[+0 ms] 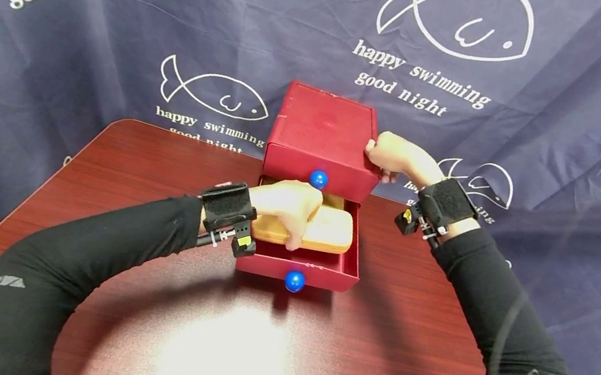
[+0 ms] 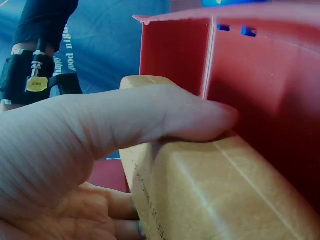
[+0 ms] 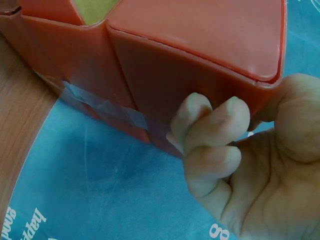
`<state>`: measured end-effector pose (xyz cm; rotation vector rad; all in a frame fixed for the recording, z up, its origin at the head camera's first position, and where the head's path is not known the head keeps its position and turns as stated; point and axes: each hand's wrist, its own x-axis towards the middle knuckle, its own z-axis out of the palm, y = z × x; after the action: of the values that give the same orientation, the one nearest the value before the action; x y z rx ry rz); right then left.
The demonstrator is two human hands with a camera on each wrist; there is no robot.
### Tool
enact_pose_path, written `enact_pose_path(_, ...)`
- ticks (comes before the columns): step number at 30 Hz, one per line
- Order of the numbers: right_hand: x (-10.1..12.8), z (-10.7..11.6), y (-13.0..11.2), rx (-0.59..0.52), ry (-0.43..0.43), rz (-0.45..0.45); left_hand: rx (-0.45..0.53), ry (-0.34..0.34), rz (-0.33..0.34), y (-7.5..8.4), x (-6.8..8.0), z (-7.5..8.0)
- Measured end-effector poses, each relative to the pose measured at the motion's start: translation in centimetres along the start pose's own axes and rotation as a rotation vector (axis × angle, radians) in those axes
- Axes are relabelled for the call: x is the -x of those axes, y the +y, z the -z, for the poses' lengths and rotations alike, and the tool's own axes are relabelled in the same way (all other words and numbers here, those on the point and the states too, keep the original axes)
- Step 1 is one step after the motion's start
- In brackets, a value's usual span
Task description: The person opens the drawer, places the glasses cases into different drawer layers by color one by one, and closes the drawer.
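A red two-drawer box (image 1: 327,122) stands on the table, its upper drawer closed and its lower drawer (image 1: 345,276) pulled out. Over that lower drawer, my left hand (image 1: 291,205) grips a tan, rounded oblong case (image 1: 332,230) that looks like a glasses case. The left wrist view shows the thumb lying across the case (image 2: 200,185), with other fingers on its far side. My right hand (image 1: 393,154) holds the box's right edge near the top. In the right wrist view its curled fingers (image 3: 215,122) rest against the box's side; the thumb is partly hidden.
Each drawer front carries a round blue knob, the upper knob (image 1: 318,179) and the lower knob (image 1: 295,281). A dark curtain (image 1: 328,31) with fish prints hangs directly behind the brown table (image 1: 378,362). Clear tape (image 3: 105,102) runs along the box's side.
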<state>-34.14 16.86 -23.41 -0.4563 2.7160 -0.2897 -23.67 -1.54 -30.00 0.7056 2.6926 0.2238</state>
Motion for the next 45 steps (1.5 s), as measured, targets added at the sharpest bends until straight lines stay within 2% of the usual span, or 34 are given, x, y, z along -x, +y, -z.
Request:
enact_pose_path(15,0.0,0.1,0.0,0.015,0.020,-0.006,-0.074,-0.070,-0.004,-0.1,-0.8,0.0)
enact_pose_path(23,0.2,-0.1,-0.2,0.013,0.014,-0.002,-0.170,-0.133,-0.040,0.1,-1.3,-0.2)
enact_pose_path(36,0.1,0.0,-0.2,0.016,0.015,0.001,-0.290,-0.084,-0.058,0.6,-1.5,-0.2)
enact_pose_path(45,0.2,0.0,-0.2,0.015,0.030,-0.008,-0.400,-0.105,-0.079,0.9,-1.7,-0.5)
